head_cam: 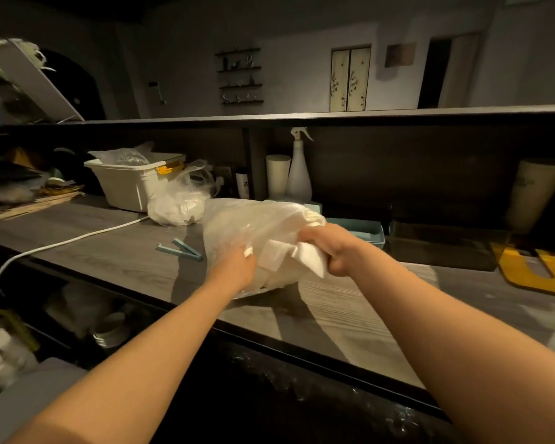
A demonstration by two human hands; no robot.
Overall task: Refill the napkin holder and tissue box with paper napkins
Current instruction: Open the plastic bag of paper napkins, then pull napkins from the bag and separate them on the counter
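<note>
A clear plastic bag full of white paper napkins lies on the grey wooden counter in front of me. My left hand grips the bag's near edge with curled fingers. My right hand is curled round a bunch of white napkins at the bag's open mouth. A teal rectangular box stands just behind the bag on the right. A dark transparent box sits further right. Which of these is the napkin holder or the tissue box I cannot tell.
A teal clip lies left of the bag. Behind it are a second knotted plastic bag, a white bin with yellow latches, a white cable, a spray bottle and a yellow-framed object at the right.
</note>
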